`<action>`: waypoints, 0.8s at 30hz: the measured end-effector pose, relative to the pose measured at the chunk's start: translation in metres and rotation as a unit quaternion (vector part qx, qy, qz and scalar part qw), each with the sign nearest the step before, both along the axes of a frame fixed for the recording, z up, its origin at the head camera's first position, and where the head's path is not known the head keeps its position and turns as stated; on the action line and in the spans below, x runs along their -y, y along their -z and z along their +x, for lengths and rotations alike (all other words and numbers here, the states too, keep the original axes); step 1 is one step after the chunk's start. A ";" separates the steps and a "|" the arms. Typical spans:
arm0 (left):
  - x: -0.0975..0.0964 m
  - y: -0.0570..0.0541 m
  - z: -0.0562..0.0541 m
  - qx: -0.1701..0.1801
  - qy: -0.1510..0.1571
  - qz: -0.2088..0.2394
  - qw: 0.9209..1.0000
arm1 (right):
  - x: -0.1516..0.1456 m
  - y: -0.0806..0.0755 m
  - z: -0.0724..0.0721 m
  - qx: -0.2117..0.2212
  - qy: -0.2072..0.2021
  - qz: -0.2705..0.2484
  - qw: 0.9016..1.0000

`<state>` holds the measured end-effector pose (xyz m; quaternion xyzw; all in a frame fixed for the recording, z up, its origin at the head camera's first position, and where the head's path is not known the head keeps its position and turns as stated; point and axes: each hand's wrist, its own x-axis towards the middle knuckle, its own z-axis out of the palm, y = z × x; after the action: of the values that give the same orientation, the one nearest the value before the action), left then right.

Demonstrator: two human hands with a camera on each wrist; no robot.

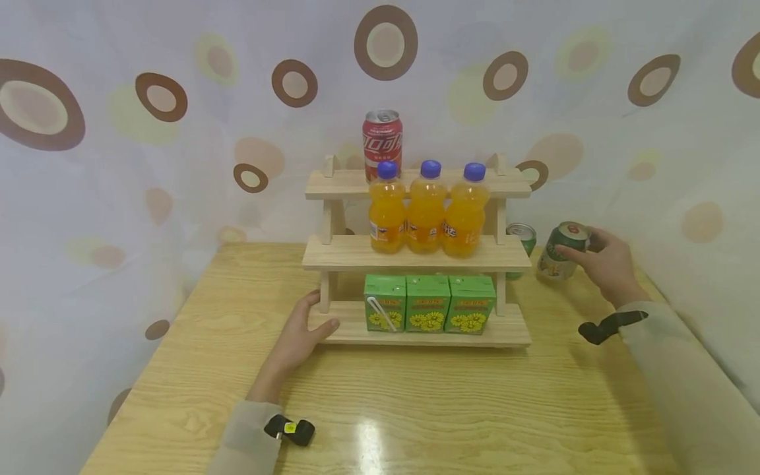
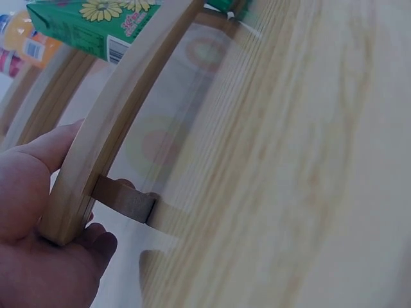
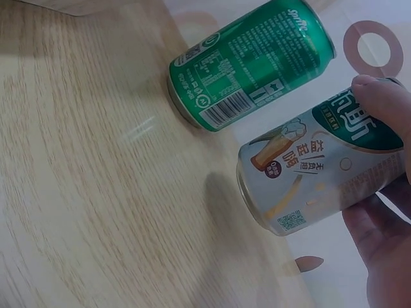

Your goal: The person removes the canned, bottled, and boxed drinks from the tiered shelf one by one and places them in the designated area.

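Observation:
My left hand grips the left end of the lowest board of a wooden three-tier shelf; in the left wrist view the thumb lies over the board and the fingers curl beneath. Right of the shelf, my right hand holds a green and white drink can, tilted and just off the table in the right wrist view. Beside it a green Sprite can stands on the table, partly hidden by the shelf in the head view.
On the shelf stand a red cola can on top, orange soda bottles in the middle, and green juice boxes at the bottom. The wooden table meets a patterned cloth wall behind.

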<state>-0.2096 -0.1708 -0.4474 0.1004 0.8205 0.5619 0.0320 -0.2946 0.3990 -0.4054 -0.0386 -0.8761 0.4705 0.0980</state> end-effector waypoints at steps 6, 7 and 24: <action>-0.001 -0.008 0.004 0.017 0.010 0.002 1.000 | 0.005 0.003 -0.004 0.003 0.006 0.016 1.000; 0.000 -0.005 0.003 0.017 0.011 0.004 1.000 | 0.006 0.003 -0.005 0.001 0.008 0.018 1.000; 0.006 0.023 -0.010 0.009 -0.004 -0.007 1.000 | 0.014 0.016 -0.011 -0.001 -0.038 0.029 0.999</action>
<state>-0.2198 -0.1763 -0.4702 0.0918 0.8244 0.5573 0.0381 -0.3055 0.3848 -0.4209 -0.0017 -0.8903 0.4479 0.0817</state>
